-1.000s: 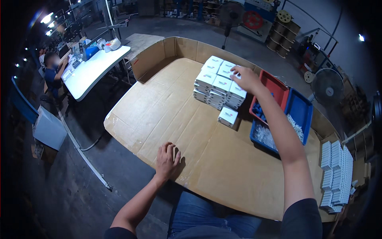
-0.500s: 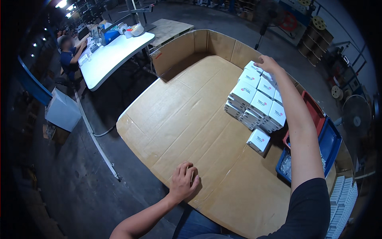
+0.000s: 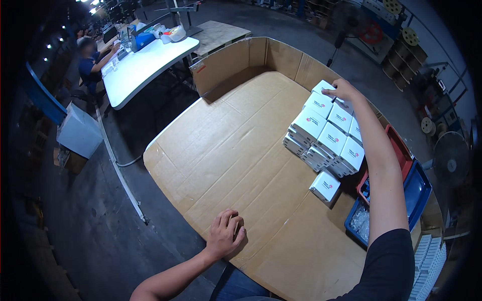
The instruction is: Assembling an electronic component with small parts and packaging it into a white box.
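Observation:
My right hand (image 3: 343, 90) reaches to the far end of a stack of small white boxes (image 3: 319, 104). One outstretched digit lies across the top of the farthest white box (image 3: 324, 86); the other fingers are partly hidden behind the hand. The stack has several columns, with printed flaps facing up. A single white box (image 3: 325, 187) sits apart, just in front of the stack. My left hand (image 3: 225, 235) rests on the cardboard sheet (image 3: 226, 150) near the table's front edge, fingers loosely spread, holding nothing.
Beneath my right forearm are a red tray (image 3: 396, 150) and a blue tray (image 3: 420, 188) with clear plastic bits. A cardboard wall (image 3: 281, 56) borders the far edge. White strip-like pieces (image 3: 427, 268) stand at lower right. A person (image 3: 90, 67) sits at a white table (image 3: 150, 65).
My right hand has shifted slightly nearer over the farthest box, its digit now lying across the top. The boxes keep their places. My left hand stays on the cardboard; the view has tilted slightly.

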A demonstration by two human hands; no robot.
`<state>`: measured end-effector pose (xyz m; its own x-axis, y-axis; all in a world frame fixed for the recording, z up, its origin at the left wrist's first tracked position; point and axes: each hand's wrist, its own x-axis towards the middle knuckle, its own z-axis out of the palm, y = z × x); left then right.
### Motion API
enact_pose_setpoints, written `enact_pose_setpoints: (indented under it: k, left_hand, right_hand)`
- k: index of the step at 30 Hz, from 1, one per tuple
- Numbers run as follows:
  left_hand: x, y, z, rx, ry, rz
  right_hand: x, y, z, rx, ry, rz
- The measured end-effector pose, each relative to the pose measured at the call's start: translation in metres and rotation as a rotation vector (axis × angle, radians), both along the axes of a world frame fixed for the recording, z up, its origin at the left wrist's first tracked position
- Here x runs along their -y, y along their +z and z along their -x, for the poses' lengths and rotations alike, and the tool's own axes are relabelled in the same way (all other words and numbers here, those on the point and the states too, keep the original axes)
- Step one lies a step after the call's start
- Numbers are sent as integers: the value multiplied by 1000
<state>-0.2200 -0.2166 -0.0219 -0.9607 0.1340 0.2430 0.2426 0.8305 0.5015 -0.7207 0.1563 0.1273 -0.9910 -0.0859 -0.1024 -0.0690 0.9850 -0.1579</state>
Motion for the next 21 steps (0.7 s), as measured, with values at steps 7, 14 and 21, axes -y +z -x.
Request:
enact_pose_setpoints:
  k: [7, 14, 21]
  left_hand:
    - [0, 5, -2, -16, 1, -55]
    - [2, 3, -9, -87, -5, -87]
    - [-4, -2, -7, -171, 8, -69]
  right_hand:
    - [12, 18, -2, -242, 36, 467]
    - [52, 77, -101, -719, 414, 701]
    - [69, 173, -292, -908, 685, 714]
